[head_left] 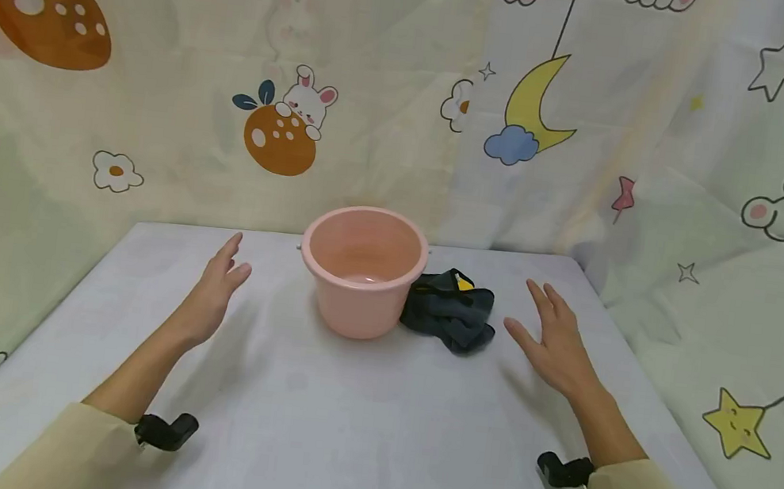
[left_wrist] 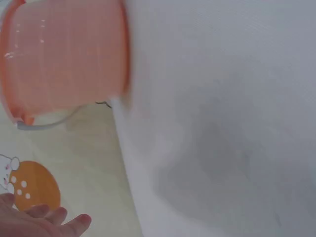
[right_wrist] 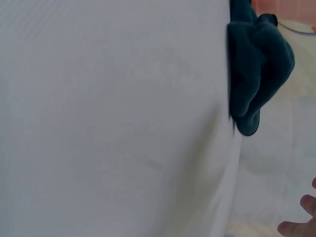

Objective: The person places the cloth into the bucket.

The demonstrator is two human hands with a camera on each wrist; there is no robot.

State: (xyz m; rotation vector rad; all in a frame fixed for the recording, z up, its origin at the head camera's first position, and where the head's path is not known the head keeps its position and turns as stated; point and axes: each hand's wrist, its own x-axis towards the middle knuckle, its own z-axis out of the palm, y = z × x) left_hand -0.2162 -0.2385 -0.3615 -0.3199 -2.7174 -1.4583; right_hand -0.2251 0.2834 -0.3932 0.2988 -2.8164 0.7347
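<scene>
A pink plastic bucket (head_left: 360,301) stands upright toward the back of the white table, its inside bare where it shows. Against its right side lies a crumpled dark teal cloth (head_left: 448,314) with a small yellow patch on top. My left hand (head_left: 211,293) hovers to the left of the bucket, fingers extended, touching nothing. To the right of the cloth, my right hand (head_left: 554,341) is held above the table with fingers spread and nothing in them. The left wrist view shows the bucket's side (left_wrist: 69,54) and a thin handle; the right wrist view shows the cloth (right_wrist: 259,64) close up.
A white cloth covers the table (head_left: 344,431). Behind and to the right hangs a printed curtain (head_left: 391,117) with rabbits, stars and a moon, meeting the table's back edge. A black strap device (head_left: 164,432) sits on each wrist.
</scene>
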